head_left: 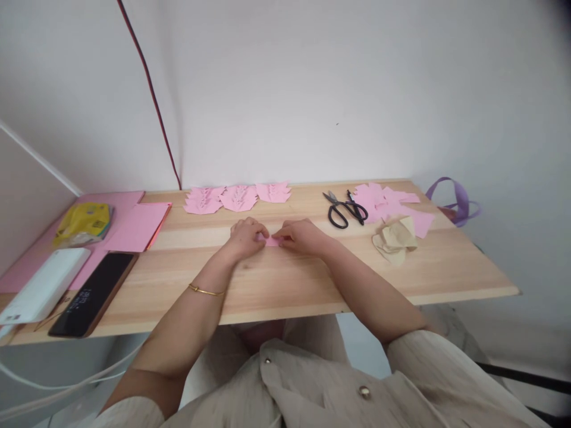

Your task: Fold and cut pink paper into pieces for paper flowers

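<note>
My left hand (245,236) and my right hand (300,233) meet at the middle of the wooden table (276,285). Both press with their fingertips on a small folded pink paper (271,241) that lies flat on the wood between them. Most of that paper is hidden under my fingers. Behind my hands, against the wall, lie three cut pink paper shapes (238,197) in a row.
Black scissors (345,208) lie to the right, beside pink paper scraps (392,203) and a crumpled beige paper (396,239). At the left are pink sheets (138,226), a yellow packet (82,222), a dark phone (93,292) and a white power bank (42,285). A purple ribbon (459,202) hangs off the right edge.
</note>
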### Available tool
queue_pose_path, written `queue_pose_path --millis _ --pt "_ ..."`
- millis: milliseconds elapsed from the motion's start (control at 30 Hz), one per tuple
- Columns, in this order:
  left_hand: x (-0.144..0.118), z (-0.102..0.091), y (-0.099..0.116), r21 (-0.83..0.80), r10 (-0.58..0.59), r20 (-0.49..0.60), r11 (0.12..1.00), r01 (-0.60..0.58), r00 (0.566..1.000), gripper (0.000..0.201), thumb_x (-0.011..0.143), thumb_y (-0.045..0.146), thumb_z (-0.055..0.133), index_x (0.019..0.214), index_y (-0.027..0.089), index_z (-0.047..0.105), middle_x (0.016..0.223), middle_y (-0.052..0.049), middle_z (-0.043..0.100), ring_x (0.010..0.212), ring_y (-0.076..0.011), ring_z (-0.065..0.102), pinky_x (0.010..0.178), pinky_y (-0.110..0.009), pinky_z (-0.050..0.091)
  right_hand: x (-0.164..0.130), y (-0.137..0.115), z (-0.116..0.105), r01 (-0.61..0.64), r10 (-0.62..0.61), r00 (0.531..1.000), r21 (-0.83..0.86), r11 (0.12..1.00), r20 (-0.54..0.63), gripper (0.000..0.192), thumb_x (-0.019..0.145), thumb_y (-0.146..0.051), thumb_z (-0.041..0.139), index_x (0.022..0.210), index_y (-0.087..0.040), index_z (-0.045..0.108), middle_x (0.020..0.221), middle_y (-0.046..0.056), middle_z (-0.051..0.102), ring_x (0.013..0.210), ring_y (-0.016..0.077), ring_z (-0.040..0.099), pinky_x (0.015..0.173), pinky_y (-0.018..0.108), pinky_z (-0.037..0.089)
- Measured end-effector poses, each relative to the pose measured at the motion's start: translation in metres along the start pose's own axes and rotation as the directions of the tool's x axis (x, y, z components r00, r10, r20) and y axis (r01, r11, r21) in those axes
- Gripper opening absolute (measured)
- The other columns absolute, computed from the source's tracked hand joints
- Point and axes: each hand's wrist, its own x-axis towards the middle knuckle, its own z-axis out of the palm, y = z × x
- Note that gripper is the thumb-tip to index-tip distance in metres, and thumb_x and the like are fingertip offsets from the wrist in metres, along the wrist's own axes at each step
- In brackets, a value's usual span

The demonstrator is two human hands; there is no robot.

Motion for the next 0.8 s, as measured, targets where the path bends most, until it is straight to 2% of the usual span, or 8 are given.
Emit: queue_pose_path --millis 200,333,467,600,800 --pt "-0.002 -0.01 0.001 0.009 0.002 0.048 1.0 -0.002 0.999 0.033 0.069 0.02 0.055 0.098 0.032 0.067 0.097 -0.002 0.055 0.099 -0.0207 0.049 0.094 -0.036 0.035 0.0 0.001 0.0 -0.005 0.005 1.0 -0.025 1.0 -0.006 0.029 0.083 -0.027 0.049 0.108 -0.028 0.064 0.095 0.003 0.064 0.085 0.0158 0.057 0.074 0.026 0.03" --pt "-0.003 -0.013 0.004 0.027 0.007 0.068 1.0 -0.009 0.998 0.035 0.071 0.021 0.055 0.1 0.034 0.067 0.099 -0.002 0.054 0.099 -0.021 0.049 0.094 -0.036 0.036 0.0 -0.001 -0.003 -0.014 0.01 0.999 -0.084 0.996 -0.053 0.022 0.084 -0.025 0.049 0.093 -0.023 0.069 0.091 0.004 0.066 0.08 0.0147 0.058 0.076 0.029 0.028" --pt "-0.002 -0.012 0.003 0.047 0.011 0.066 0.999 -0.014 0.998 0.034 0.072 0.022 0.054 0.099 0.036 0.068 0.099 -0.002 0.054 0.098 -0.0211 0.049 0.092 -0.036 0.036 0.0 -0.004 0.001 0.116 -0.12 0.988 -0.053 0.992 -0.097 0.022 0.087 -0.026 0.049 0.097 -0.025 0.069 0.095 0.004 0.066 0.081 0.0134 0.059 0.081 0.03 0.026" --pt "-0.001 -0.011 0.002 0.05 0.02 0.059 0.998 -0.023 0.998 0.034 0.072 0.021 0.054 0.098 0.037 0.069 0.098 -0.002 0.054 0.096 -0.0207 0.05 0.09 -0.035 0.036 -0.001 -0.005 0.007 0.19 -0.191 0.981 -0.03 0.981 -0.046 0.025 0.09 -0.031 0.045 0.098 -0.029 0.068 0.096 0.002 0.066 0.078 0.0124 0.059 0.08 0.031 0.025" --pt "-0.001 -0.011 0.001 0.049 0.022 0.066 0.998 -0.026 0.998 0.033 0.072 0.023 0.055 0.099 0.036 0.069 0.098 -0.002 0.054 0.095 -0.0199 0.05 0.09 -0.034 0.037 -0.007 -0.007 -0.003 0.155 -0.153 0.988 -0.069 0.986 0.034 0.023 0.087 -0.027 0.048 0.097 -0.029 0.069 0.102 0.002 0.066 0.078 0.0121 0.058 0.082 0.032 0.024"
